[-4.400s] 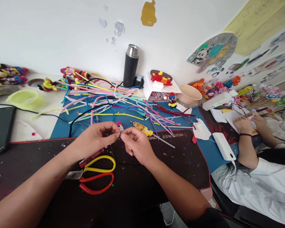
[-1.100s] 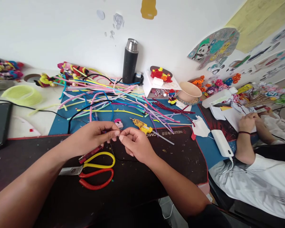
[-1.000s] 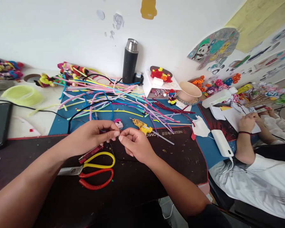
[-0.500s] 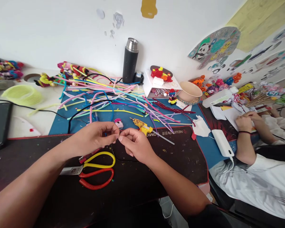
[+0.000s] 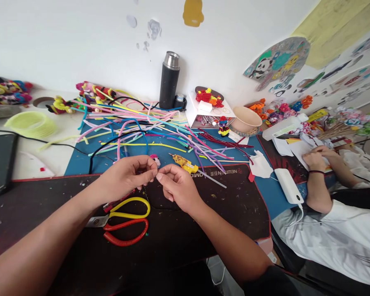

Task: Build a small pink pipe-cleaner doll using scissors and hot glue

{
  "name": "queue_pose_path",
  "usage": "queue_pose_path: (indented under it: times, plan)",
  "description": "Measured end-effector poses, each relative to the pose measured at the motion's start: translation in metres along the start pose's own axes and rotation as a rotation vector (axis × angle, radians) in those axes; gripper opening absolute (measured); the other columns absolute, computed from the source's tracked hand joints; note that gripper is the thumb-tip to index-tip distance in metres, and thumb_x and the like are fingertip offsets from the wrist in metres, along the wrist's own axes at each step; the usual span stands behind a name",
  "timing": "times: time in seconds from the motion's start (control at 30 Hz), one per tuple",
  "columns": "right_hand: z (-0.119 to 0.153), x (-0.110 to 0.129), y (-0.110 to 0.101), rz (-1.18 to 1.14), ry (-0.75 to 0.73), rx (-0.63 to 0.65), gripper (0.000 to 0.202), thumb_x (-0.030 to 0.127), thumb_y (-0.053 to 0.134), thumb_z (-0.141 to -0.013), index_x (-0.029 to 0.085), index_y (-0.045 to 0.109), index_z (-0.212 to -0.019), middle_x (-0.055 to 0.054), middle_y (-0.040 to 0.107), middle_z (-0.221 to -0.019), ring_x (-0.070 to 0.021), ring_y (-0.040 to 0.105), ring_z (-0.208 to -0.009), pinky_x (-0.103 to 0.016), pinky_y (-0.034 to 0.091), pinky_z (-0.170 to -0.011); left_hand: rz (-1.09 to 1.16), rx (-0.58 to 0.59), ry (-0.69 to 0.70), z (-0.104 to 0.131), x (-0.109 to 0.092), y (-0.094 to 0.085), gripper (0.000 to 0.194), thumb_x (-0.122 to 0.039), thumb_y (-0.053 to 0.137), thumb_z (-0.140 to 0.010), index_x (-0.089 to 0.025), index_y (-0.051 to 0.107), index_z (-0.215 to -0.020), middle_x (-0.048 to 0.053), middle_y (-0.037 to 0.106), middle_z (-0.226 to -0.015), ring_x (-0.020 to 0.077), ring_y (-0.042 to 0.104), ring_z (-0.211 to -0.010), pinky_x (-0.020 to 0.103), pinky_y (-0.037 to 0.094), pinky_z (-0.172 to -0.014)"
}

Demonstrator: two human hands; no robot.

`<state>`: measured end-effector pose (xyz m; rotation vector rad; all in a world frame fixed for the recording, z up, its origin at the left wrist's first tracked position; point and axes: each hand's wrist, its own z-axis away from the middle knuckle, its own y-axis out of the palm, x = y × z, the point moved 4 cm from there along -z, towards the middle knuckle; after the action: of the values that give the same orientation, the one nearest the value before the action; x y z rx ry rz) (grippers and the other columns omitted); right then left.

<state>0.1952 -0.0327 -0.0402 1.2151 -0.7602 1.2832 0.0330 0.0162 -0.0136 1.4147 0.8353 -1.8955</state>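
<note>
My left hand (image 5: 129,174) and my right hand (image 5: 179,185) meet at the fingertips above the dark desk mat (image 5: 185,238). Both are closed in a pinch; whatever sits between the fingers is too small or hidden to name. Just behind them lies a small pink and white doll head (image 5: 155,160), partly covered by my left hand. To the right rests a yellow hot glue gun (image 5: 186,164) with a clear glue stick (image 5: 214,181) out of its back. Scissors (image 5: 128,222) with one yellow and one red handle lie below my left wrist.
Colourful pipe cleaners (image 5: 132,123) are heaped at the back. Behind them stands a black thermos (image 5: 169,82). A white box (image 5: 197,109), a bowl (image 5: 246,119) and a white power bank (image 5: 288,186) are on the right, near a co-worker's hands (image 5: 316,158).
Both hands have shifted very slightly right, still pinched together. My left hand now covers more of the doll head. The co-worker's hands moved a little to the left.
</note>
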Motion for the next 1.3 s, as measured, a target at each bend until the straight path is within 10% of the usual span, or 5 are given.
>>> queue_pose_path:
  times: [0.6,0.83,1.07,1.3]
  plan:
    - [0.005,0.006,0.000,0.021,0.004,0.009,0.034,0.051,0.081,-0.087,0.023,0.060,-0.088,0.014,0.045,-0.053,-0.0054,0.036,-0.036,-0.021,0.026,-0.038,-0.342,-0.060,0.061,0.000,0.003,-0.009,0.035,-0.057,0.063,-0.093,-0.023,0.066,-0.087,-0.002,0.060,-0.073,0.0160,0.050,-0.065,0.024,0.042,-0.058]
    - [0.009,0.009,-0.008,-0.033,-0.024,-0.030,0.032,0.049,0.080,-0.089,0.023,0.061,-0.089,0.015,0.042,-0.050,-0.0056,0.034,-0.036,-0.021,0.026,-0.038,-0.467,0.114,0.114,0.002,0.005,0.006,0.040,-0.050,0.059,-0.099,-0.024,0.057,-0.069,-0.004,0.051,-0.061,0.0148,0.045,-0.058,0.027,0.031,-0.055]
    - [0.013,0.004,-0.010,-0.018,-0.021,-0.045,0.033,0.051,0.080,-0.090,0.023,0.062,-0.091,0.015,0.041,-0.049,-0.0055,0.033,-0.036,-0.020,0.026,-0.038,-0.190,0.130,0.174,0.004,0.002,0.005,0.026,-0.044,0.065,-0.103,-0.025,0.075,-0.116,0.002,0.077,-0.097,0.0191,0.068,-0.084,0.027,0.053,-0.075]
    - [0.016,0.008,-0.001,0.004,-0.039,-0.030,0.033,0.049,0.080,-0.090,0.022,0.062,-0.090,0.015,0.043,-0.047,-0.0052,0.034,-0.035,-0.020,0.024,-0.038,-0.120,0.025,0.219,0.007,-0.007,-0.002,0.025,-0.046,0.072,-0.098,-0.022,0.076,-0.100,0.002,0.076,-0.093,0.0178,0.067,-0.080,0.026,0.052,-0.070]
